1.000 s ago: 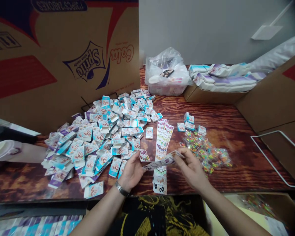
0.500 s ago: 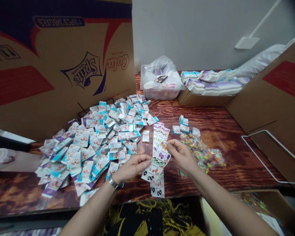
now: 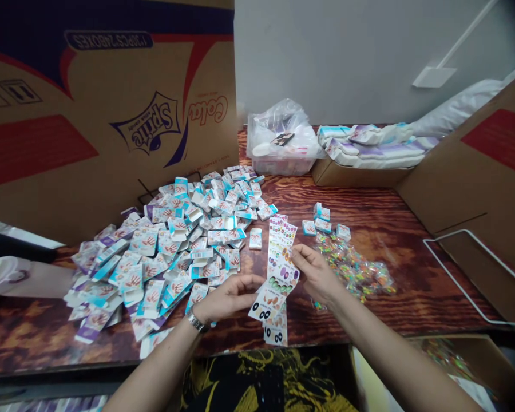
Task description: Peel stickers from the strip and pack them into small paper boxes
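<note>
My right hand pinches the right edge of a long printed sticker strip between thumb and fingers. The strip is patterned with small coloured ovals and hangs at a slant, and more strip of the same kind lies under it on the table. Beside its left edge is my left hand, with a metal watch at the wrist. Its thumb and fingers are parted, the fingertips close to the strip; whether they touch it I cannot tell.
Small white, blue and purple boxes are heaped at the left. Several boxes and clear packets of colourful pieces lie at the right. A large carton, a plastic tub and a low cardboard tray stand behind.
My left thumb and fingers have parted and moved slightly off the strip's left edge. My right hand keeps its pinch in nearly the same place. The view has shifted a little.
</note>
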A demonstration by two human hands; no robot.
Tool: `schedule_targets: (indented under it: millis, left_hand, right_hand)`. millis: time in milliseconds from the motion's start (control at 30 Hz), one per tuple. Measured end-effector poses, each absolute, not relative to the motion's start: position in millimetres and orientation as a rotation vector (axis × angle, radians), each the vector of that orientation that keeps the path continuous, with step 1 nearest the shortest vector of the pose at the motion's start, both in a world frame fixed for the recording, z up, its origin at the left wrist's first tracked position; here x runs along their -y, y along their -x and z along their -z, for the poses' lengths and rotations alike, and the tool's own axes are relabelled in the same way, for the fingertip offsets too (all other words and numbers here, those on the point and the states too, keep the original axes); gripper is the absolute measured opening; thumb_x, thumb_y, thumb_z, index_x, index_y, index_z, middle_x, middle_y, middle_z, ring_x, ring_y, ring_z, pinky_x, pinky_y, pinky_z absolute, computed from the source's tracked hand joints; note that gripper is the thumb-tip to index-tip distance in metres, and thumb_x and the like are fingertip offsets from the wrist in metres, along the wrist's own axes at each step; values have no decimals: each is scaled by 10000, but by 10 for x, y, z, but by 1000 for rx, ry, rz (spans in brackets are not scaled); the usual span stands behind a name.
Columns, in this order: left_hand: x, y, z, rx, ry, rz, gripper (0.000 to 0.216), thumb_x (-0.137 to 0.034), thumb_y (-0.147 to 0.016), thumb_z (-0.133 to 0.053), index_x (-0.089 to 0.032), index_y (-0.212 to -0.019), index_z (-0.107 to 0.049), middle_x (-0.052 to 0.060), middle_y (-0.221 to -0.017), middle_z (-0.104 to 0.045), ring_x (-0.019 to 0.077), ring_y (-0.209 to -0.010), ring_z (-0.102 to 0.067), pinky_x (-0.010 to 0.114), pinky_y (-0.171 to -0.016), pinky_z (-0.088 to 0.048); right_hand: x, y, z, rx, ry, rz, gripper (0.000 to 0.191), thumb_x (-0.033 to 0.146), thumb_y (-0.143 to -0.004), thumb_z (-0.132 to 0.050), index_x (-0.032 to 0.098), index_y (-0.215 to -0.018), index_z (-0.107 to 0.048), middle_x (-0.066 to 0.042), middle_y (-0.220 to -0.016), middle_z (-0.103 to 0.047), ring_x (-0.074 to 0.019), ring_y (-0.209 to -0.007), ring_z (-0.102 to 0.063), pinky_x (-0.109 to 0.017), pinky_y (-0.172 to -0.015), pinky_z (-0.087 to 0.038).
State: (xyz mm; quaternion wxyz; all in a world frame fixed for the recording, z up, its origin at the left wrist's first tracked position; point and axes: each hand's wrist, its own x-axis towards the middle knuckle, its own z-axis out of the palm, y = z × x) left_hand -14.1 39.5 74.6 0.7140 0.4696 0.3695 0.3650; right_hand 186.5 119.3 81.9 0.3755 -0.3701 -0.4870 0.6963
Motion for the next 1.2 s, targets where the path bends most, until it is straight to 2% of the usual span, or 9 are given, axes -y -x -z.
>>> schedule_targets:
  millis: [133, 233, 333, 500, 700, 867, 933, 1033, 1200]
  left_hand:
    - [-475, 84, -861, -1001, -1383, -869, 218, -257, -829, -570, -220, -1009, -687, 61, -904, -681, 175, -796, -604, 270, -729, -447]
    - [-523, 56, -939, -1124, -1546, -975, 210, -173, -806, -558, -221, -940, -712, 47, -812, -682, 170, -740, -598, 264, -711, -434]
    - [-519, 41, -980, -1192, -1595, -1125, 247, -129, -796, -551, -222, -962, -708, 57, -869, -690, 175, -799, -615, 268, -764, -430]
    - [-484, 34, -929, -1268, -1791, -1292, 244, -140, -837, -511, -204, -1008, -674, 59, -920, -688, 164, -833, -623, 276, -764, -454]
    - [-463, 19, -930, -1314, -1989, -1348, 227, -125, -874, -462, -181, -1022, -625, 49, -920, -683, 134, -865, -630, 247, -757, -481]
    - [-450, 8, -911, -1346, -1935, -1340, 228, -131, -872, -457, -183, -1008, -633, 45, -928, -686, 134, -861, -637, 235, -757, -478]
    - [-457, 2, -896, -1366, -1848, -1332, 217, -146, -864, -474, -184, -994, -643, 40, -918, -688, 133, -835, -637, 227, -741, -474]
    - [-467, -5, -906, -1366, -1591, -1294, 166, -210, -856, -510, -175, -936, -651, 29, -849, -682, 131, -767, -626, 214, -689, -465]
    - [-464, 10, -961, -1134, -1209, -1167, 273, -369, -884, -479, -144, -915, -631, 51, -853, -644, 146, -775, -578, 247, -701, -449]
  right_hand:
    - [-1132, -1862, -862, 1590, 864, -1586, 242, 407, -873, -571, 177, -800, -578, 23, -664, -518, -98, -584, -470, -216, -549, -394]
    - [-1073, -1880, -972, 1865, 781, -1400, 184, 348, -901, -544, 190, -841, -617, -3, -724, -575, -122, -660, -533, -242, -603, -432]
    - [-1040, -1919, -1079, 2007, 643, -1202, 149, 302, -918, -525, 219, -935, -648, -44, -905, -621, -159, -840, -584, -301, -734, -468]
    - [-1028, -1954, -1135, 2038, 636, -1124, 294, 400, -962, -417, 246, -1124, -607, -78, -1084, -588, -200, -1020, -548, -369, -869, -445]
    - [-1006, -1896, -1115, 2042, 722, -1226, 177, 321, -915, -542, 240, -1047, -626, -46, -975, -612, -168, -900, -580, -305, -770, -464]
    - [-1019, -1867, -1143, 2013, 672, -1235, 244, 361, -958, -448, 231, -1013, -648, -50, -966, -614, -166, -911, -580, -314, -791, -456]
    - [-1017, -1849, -1150, 2021, 722, -1233, 203, 346, -942, -488, 229, -995, -645, -42, -953, -616, -160, -897, -580, -303, -784, -456]
    - [-1003, -1820, -1137, 2044, 816, -1149, 184, 341, -878, -599, 234, -1027, -619, -28, -946, -607, -155, -858, -574, -283, -754, -457]
    - [-1037, -1799, -1145, 2146, 850, -884, 227, 298, -884, -594, 233, -1101, -581, -8, -836, -576, -140, -752, -550, -268, -694, -440]
